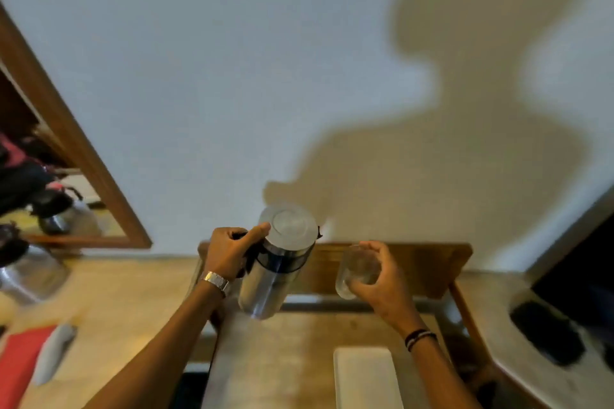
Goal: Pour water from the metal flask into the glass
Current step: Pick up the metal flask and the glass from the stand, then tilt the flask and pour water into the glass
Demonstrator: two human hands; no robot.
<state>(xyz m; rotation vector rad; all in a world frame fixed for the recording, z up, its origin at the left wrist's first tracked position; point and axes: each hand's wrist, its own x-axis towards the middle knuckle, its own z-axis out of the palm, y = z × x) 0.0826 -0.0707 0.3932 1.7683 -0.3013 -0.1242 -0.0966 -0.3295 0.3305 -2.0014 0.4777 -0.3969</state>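
The metal flask [270, 279] is a tall steel cylinder with a dark band and a pale round lid. It hangs above the table, upright, and my left hand [229, 252] grips its black handle, thumb resting by the lid. To its right is a clear glass [354, 272], lifted off the table. My right hand [382, 279] wraps around it from the right. Flask and glass are a short gap apart, and no water is flowing. How much the glass holds is unclear.
A wooden-framed table [282, 359] lies below with a white rectangular object [365, 378] on it. A mirror [59, 176] and a steel kettle [30, 272] sit at left. A red cloth [16, 365] and grey item [54, 352] lie lower left. A dark screen [584, 279] stands at right.
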